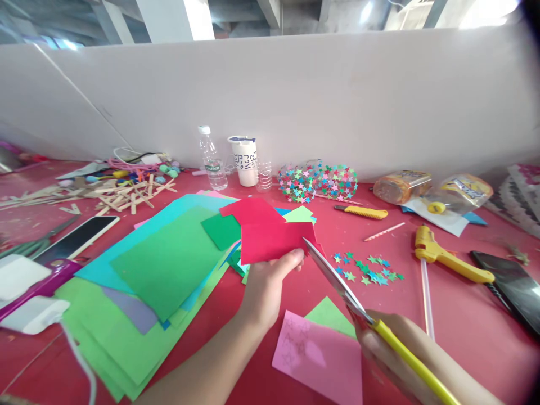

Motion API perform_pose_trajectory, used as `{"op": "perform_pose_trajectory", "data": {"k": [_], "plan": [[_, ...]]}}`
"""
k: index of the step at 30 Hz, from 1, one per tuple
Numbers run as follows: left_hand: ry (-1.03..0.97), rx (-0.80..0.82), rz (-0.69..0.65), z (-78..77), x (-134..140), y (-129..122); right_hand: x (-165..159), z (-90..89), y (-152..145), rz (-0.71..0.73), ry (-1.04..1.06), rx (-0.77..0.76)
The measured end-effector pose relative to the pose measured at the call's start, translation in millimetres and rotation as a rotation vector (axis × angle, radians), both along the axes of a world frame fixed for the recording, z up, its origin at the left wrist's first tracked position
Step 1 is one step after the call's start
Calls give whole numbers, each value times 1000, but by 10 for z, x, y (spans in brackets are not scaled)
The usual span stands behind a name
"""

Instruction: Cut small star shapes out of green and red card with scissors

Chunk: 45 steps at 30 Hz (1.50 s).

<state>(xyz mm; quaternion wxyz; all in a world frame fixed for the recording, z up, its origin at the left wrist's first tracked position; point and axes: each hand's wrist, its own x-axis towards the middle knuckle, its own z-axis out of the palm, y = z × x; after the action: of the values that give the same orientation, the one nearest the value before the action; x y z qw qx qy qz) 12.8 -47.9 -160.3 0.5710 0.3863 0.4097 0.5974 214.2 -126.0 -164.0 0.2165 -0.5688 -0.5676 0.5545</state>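
Note:
My left hand (270,287) pinches a piece of red paper (274,239) by its lower right part, thumb on top. In my right hand (379,337) is a pair of scissors (337,275) with yellow handles; the tip of its blades meets the right edge of the red paper. Whether the blades are parted is hard to make out. Below the hands lie a pink paper (320,357) with faint star outlines and a light green paper (331,315). Several small cut-out stars (371,270) are scattered to the right of the blades.
Stacked coloured sheets (169,259) spread over the left side, near a phone (80,239) and wooden sticks (130,194). A water bottle (214,160) and a white cup (244,163) stand behind. To the right lie a utility knife (363,211) and a yellow glue gun (451,261).

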Motion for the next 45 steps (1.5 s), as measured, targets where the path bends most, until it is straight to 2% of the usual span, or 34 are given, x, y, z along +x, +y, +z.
{"op": "perform_pose_trajectory", "data": {"k": [5, 11, 15, 20, 28, 35, 45], "plan": [[-111, 41, -31, 122, -21, 48, -7, 111, 62, 25, 30, 108], [-72, 117, -23, 153, -31, 76, -25, 345, 66, 73, 77, 72], [-41, 99, -105, 115, -14, 79, -43, 264, 36, 52, 57, 115], [-27, 118, -114, 103, -15, 78, -66, 124, -2, -29, -26, 27], [137, 201, -145, 119, -116, 124, 35, 162, -30, 38, -113, 207], [206, 169, -249, 195, -167, 160, 85, 56, -68, 32, -151, 190], [206, 121, -309, 229, -223, 205, 119, 96, -75, 12, -158, 192]]}}
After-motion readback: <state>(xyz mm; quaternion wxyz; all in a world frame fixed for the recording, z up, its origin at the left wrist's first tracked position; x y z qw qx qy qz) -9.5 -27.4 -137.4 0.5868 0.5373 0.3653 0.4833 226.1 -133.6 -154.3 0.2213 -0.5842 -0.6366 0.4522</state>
